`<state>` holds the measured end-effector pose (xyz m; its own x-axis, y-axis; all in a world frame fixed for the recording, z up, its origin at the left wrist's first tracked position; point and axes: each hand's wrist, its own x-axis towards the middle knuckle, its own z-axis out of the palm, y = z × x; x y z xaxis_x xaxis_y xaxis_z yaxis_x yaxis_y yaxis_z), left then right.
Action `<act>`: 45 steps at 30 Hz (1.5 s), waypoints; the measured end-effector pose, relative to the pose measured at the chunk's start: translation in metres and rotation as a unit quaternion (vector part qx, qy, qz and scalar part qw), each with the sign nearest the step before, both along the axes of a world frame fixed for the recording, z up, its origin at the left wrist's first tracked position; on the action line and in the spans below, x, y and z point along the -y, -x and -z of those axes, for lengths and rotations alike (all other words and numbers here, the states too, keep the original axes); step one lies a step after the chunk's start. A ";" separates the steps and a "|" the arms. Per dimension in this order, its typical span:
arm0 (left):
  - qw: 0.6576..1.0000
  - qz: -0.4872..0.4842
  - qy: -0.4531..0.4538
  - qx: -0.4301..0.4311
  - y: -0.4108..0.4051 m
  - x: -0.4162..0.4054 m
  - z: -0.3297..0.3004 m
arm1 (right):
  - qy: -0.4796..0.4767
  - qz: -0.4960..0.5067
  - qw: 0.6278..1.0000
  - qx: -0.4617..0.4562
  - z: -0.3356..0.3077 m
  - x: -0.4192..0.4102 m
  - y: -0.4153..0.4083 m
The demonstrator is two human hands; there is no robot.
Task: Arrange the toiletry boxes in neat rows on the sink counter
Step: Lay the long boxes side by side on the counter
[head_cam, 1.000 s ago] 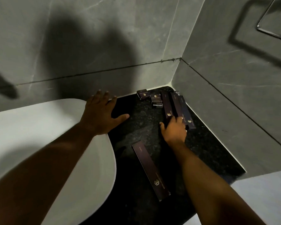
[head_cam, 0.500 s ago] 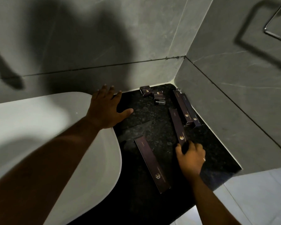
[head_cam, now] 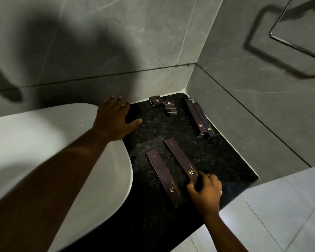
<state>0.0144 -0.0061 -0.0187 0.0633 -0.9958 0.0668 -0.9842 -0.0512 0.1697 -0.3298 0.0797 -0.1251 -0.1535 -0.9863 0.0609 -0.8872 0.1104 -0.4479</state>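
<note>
Black speckled counter (head_cam: pixel 171 128) in a grey-tiled corner; left hand (head_cam: pixel 115 122) spread flat on it, right hand (head_cam: pixel 205 190) gripping a long box (head_cam: pixel 180 159) at lower centre.

two long boxes (head_cam: pixel 180 160) on counter (head_cam: pixel 225 160), basin (head_cam: pixel 62 142) left

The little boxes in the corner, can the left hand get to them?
Probably yes. The left hand lies flat at the basin's edge, and only bare counter separates it from the little boxes.
</note>
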 end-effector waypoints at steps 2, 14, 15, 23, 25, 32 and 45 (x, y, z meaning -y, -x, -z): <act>1.000 0.002 0.000 0.004 0.000 0.000 0.000 | 0.001 -0.002 1.000 0.008 0.000 -0.004 0.000; 1.000 0.001 0.001 0.007 -0.001 0.002 0.001 | 0.017 -0.013 1.000 0.008 0.002 -0.007 0.002; 1.000 0.000 0.003 0.007 -0.001 0.002 0.002 | 0.020 -0.014 1.000 0.009 0.003 -0.006 0.003; 1.000 0.006 0.014 0.009 -0.003 0.003 0.003 | 0.031 -0.026 0.999 0.009 0.004 -0.007 0.004; 1.000 0.004 0.013 0.012 -0.002 0.003 0.002 | 0.035 -0.027 0.999 0.009 0.005 -0.007 0.004; 1.000 0.006 0.008 0.009 -0.001 0.002 0.001 | 0.023 -0.025 0.999 0.014 0.005 -0.007 0.004; 1.000 0.005 0.002 0.013 0.000 0.001 -0.001 | 0.042 -0.021 0.998 0.036 0.001 -0.008 0.005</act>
<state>0.0145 -0.0075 -0.0177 0.0519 -0.9961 0.0714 -0.9886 -0.0411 0.1451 -0.3348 0.0875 -0.1265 -0.1199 -0.9838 0.1335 -0.8553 0.0341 -0.5169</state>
